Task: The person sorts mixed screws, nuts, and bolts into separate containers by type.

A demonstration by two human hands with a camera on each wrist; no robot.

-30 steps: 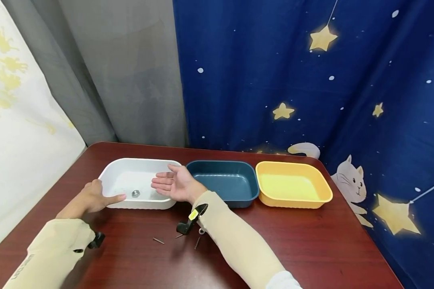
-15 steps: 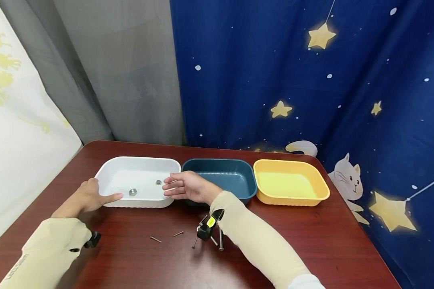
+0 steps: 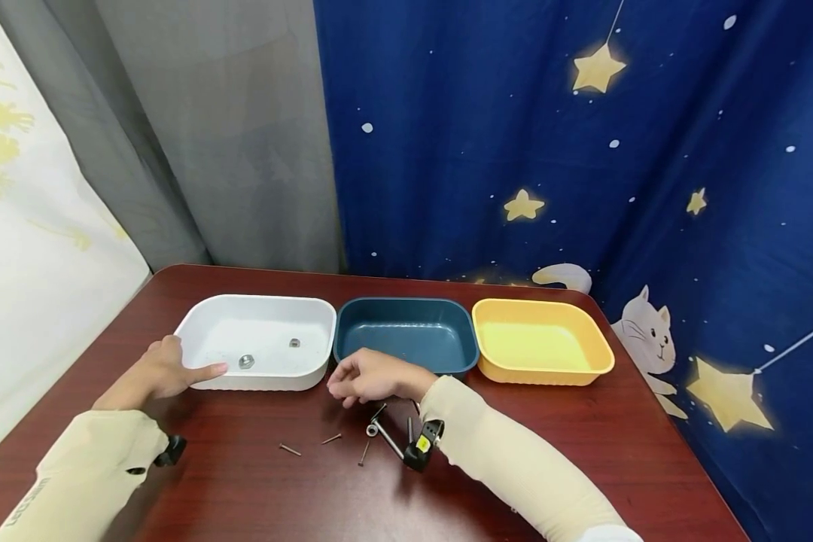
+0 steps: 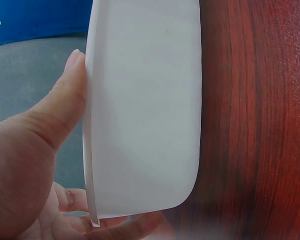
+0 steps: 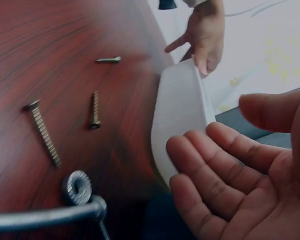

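My left hand [image 3: 159, 369] holds the left end of a white plastic bin [image 3: 260, 320], thumb along the near rim and fingers at its end wall. Inside that bin lie a larger hex nut [image 3: 246, 362] and a smaller nut [image 3: 294, 343]. My right hand [image 3: 374, 375] hovers in front of the blue bin [image 3: 413, 346], fingers loosely bent, its palm bare in the right wrist view. Beneath it on the table lie a thick bolt [image 5: 45, 220] and a metal nut [image 5: 77, 187]. Several thin screws lie nearby, among them a long screw [image 5: 42, 131] and a shorter screw [image 5: 95, 111].
A yellow bin [image 3: 545, 376] stands right of the blue one, the three bins in a row along the back of the dark red table [image 3: 244, 497]. Behind hang a grey curtain [image 3: 244, 150] and a blue star-patterned curtain [image 3: 447, 150].
My right hand has drawn back from over the white bin, rightward and toward me, uncovering the smaller nut inside. My left hand keeps its hold on the white bin.
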